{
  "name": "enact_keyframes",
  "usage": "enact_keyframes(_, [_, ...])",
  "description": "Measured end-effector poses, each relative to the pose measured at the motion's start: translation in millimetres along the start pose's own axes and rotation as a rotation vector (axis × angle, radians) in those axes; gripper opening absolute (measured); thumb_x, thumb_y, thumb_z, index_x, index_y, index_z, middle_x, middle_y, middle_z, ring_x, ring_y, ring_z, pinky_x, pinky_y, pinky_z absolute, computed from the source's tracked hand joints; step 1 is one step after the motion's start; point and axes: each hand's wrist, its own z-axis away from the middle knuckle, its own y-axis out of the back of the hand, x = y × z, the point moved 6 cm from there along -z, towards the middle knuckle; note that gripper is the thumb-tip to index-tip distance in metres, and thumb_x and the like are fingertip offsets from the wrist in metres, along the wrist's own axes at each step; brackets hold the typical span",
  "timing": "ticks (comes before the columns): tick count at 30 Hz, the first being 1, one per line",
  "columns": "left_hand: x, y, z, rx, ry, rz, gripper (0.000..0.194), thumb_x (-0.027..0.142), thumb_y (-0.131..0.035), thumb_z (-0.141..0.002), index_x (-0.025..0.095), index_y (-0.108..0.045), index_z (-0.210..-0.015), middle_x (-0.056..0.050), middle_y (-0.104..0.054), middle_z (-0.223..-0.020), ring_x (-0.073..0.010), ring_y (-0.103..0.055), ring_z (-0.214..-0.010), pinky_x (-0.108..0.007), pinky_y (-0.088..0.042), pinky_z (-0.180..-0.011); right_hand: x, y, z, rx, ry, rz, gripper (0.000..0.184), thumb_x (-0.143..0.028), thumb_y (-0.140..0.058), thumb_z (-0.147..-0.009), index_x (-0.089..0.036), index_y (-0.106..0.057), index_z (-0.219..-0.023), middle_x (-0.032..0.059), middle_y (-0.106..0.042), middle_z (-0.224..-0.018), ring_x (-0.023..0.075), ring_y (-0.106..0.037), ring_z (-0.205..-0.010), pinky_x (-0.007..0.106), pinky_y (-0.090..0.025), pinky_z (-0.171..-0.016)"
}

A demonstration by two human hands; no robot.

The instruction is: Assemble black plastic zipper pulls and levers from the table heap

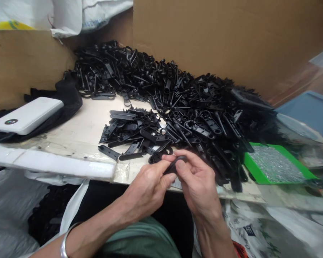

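Note:
My left hand [148, 186] and my right hand [197, 182] meet at the table's front edge, both pinching one slim black plastic part [175, 163] between thumbs and fingers. Just beyond them lies a small heap of the same black parts [131, 130]. A far larger pile of black parts [177, 89] stretches across the table behind it. A silver bangle [64, 240] circles my left wrist.
A green tray [261, 175] of small silvery pieces sits at the right. A white power bank [27, 114] rests on black cloth at the left. Cardboard walls [218, 36] stand behind the pile. A blue lid [309, 107] lies far right. Plastic bags hang below the table.

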Motion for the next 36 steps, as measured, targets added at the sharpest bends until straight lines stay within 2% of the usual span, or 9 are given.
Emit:
enact_keyframes(5, [-5.6,-3.1,0.4,-0.061,0.096,0.038,0.017,0.026,-0.042,-0.095,0.018,-0.057,-0.093,0.003,-0.056,-0.069,-0.008,-0.049,-0.057,-0.02,-0.036,-0.052,3.7,-0.6,3.9,0.045,-0.011,0.029,0.018,-0.026,-0.069,-0.088,-0.023,-0.067,-0.105,0.0047,-0.072,-0.094,0.0138,-0.067,-0.068,0.022,-0.057,-0.062])
enact_keyframes(8, [-2.2,-3.1,-0.3,-0.09,0.069,0.102,0.018,0.027,-0.042,-0.096,0.018,-0.057,-0.092,0.002,-0.059,-0.072,-0.0086,-0.055,-0.062,-0.019,-0.041,-0.057,1.5,3.7,8.8,0.128,0.013,0.108,0.021,-0.027,-0.069,-0.088,-0.024,-0.067,-0.108,0.0034,-0.072,-0.094,0.0132,-0.067,-0.069,0.022,-0.058,-0.063])
enact_keyframes(15, [2.9,-8.2,-0.6,-0.193,0.091,0.311,0.021,0.025,-0.043,-0.095,0.014,-0.059,-0.086,-0.002,-0.062,-0.079,-0.0114,-0.06,-0.072,-0.02,-0.047,-0.064,3.4,2.7,10.4,0.034,-0.109,-0.033,0.029,-0.029,-0.07,-0.085,-0.022,-0.063,-0.112,0.0063,-0.07,-0.097,0.0109,-0.058,-0.045,0.023,-0.052,-0.037])
enact_keyframes(19, [3.8,-6.0,-2.8,-0.138,0.072,0.1,0.023,0.025,-0.042,-0.095,0.015,-0.057,-0.081,0.0,-0.059,-0.07,-0.0099,-0.056,-0.06,-0.02,-0.042,-0.056,4.1,6.2,8.3,0.106,-0.051,-0.025,0.021,-0.026,-0.07,-0.086,-0.021,-0.066,-0.106,0.0044,-0.071,-0.093,0.0118,-0.063,-0.053,0.023,-0.057,-0.051])
enact_keyframes(23, [1.3,-0.8,-8.3,-0.098,0.043,-0.127,0.019,0.025,-0.044,-0.094,0.016,-0.061,-0.093,-0.001,-0.063,-0.075,-0.0124,-0.057,-0.065,-0.022,-0.041,-0.059,9.3,2.5,3.4,0.058,-0.058,-0.112,0.015,-0.023,-0.071,-0.085,-0.02,-0.067,-0.099,0.0047,-0.072,-0.091,0.016,-0.068,-0.071,0.026,-0.057,-0.066])
enact_keyframes(26, [-3.6,-2.5,-12.3,-0.137,0.075,0.073,0.025,0.023,-0.048,-0.092,0.018,-0.061,-0.112,-0.003,-0.066,-0.096,-0.016,-0.061,-0.085,-0.024,-0.047,-0.073,11.1,3.4,0.7,0.083,-0.058,-0.147,0.018,-0.024,-0.071,-0.085,-0.021,-0.066,-0.102,0.0056,-0.072,-0.095,0.0179,-0.068,-0.08,0.025,-0.056,-0.066])
enact_keyframes(29, [-6.3,-4.5,-13.7,-0.118,0.103,0.25,0.034,0.015,-0.056,-0.085,0.019,-0.061,-0.119,-0.003,-0.065,-0.104,-0.0181,-0.06,-0.096,-0.026,-0.048,-0.082,11.8,4.7,-0.2,0.135,-0.053,-0.188,0.021,-0.025,-0.07,-0.086,-0.021,-0.063,-0.104,0.006,-0.072,-0.098,0.0197,-0.068,-0.089,0.029,-0.056,-0.076])
enact_keyframes(31, [-7.5,-4.7,-12.6,-0.084,0.133,0.336,0.036,0.012,-0.058,-0.083,0.018,-0.062,-0.118,-0.002,-0.065,-0.099,-0.0175,-0.06,-0.094,-0.026,-0.048,-0.081,12.8,3.5,-0.1,0.13,-0.073,-0.203,0.022,-0.026,-0.07,-0.086,-0.02,-0.062,-0.105,0.0066,-0.072,-0.1,0.0205,-0.068,-0.089,0.031,-0.057,-0.077])
enact_keyframes(36, [-9.7,-5.3,-7.5,-0.093,0.251,0.485,0.027,0.012,-0.057,-0.083,0.013,-0.067,-0.108,0.0,-0.062,-0.075,-0.0127,-0.058,-0.072,-0.022,-0.047,-0.067,14.2,3.0,1.3,0.069,-0.125,-0.184,0.025,-0.025,-0.073,-0.083,-0.019,-0.063,-0.105,0.0083,-0.071,-0.101,0.0213,-0.069,-0.081,0.027,-0.059,-0.06])
